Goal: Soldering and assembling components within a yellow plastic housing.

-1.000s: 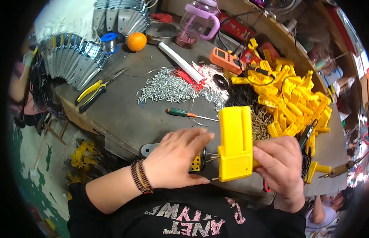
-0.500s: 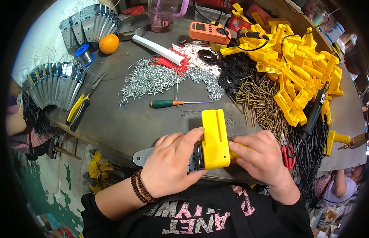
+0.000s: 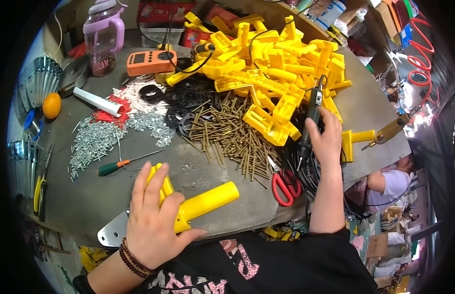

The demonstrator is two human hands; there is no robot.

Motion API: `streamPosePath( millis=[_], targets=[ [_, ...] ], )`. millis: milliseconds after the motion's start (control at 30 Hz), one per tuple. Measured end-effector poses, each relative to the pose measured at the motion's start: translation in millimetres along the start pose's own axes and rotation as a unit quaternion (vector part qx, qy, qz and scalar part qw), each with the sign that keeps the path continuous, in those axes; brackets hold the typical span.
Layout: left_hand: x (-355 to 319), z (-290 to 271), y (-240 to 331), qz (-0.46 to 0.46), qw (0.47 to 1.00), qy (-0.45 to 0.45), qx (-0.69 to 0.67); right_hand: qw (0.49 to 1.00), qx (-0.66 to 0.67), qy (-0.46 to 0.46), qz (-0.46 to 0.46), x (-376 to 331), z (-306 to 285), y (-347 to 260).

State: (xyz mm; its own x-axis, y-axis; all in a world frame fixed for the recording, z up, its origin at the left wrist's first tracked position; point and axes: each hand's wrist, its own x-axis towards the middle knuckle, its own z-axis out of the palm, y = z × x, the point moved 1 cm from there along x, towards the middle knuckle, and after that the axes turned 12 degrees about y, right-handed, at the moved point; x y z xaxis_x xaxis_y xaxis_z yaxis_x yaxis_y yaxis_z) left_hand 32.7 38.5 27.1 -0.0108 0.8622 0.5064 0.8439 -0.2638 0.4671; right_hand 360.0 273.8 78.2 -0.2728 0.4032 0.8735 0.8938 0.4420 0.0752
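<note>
My left hand (image 3: 156,215) is wrapped over a yellow plastic housing (image 3: 182,224), at the near edge of the table. A thick round yellow handle (image 3: 210,200) juts from the housing toward the right. From beneath the hand a flat metal plate with holes (image 3: 115,231) sticks out on the left; the rest of it is covered. Over on the right, my right hand (image 3: 327,139) is at a black electric screwdriver (image 3: 310,112). Its thumb overlaps the tool's body and its fingers are apart, on the tool's right side.
Yellow plastic parts (image 3: 281,73) are heaped at the back. Brass-coloured screws (image 3: 232,134), silver screws (image 3: 95,142) and black rings (image 3: 178,100) lie in piles. Red-handled scissors (image 3: 283,188) and a green-handled screwdriver (image 3: 112,167) lie nearer. An orange meter (image 3: 151,61) stands behind.
My right hand has left the yellow handle and reached right to the electric screwdriver. My left hand keeps the housing, now lower and turned. The whole view has swung to the right.
</note>
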Motion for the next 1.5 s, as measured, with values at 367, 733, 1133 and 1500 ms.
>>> streamPosePath(
  millis=[367, 733, 1133, 1500],
  targets=[
    [2.5, 3.0, 1.7, -0.004, 1.000, -0.002, 0.005, 0.884, 0.313, 0.053, 0.342, 26.2, -11.9, 49.2],
    [5.6, 8.8, -3.2, 0.014, 1.000, 0.010, -0.009, 0.210, 0.832, -0.151, 0.491, -68.7, -42.0, -96.8],
    [4.4, 3.4, -2.1, 0.001, 1.000, -0.005, 0.009, 0.138, 0.809, -0.107, 0.561, -84.4, -36.2, -135.7],
    [2.2, 4.7, -4.0, 0.000, 1.000, 0.000, 0.005, 0.211, 0.805, -0.132, 0.539, -84.6, -39.7, -153.4]
  ],
)
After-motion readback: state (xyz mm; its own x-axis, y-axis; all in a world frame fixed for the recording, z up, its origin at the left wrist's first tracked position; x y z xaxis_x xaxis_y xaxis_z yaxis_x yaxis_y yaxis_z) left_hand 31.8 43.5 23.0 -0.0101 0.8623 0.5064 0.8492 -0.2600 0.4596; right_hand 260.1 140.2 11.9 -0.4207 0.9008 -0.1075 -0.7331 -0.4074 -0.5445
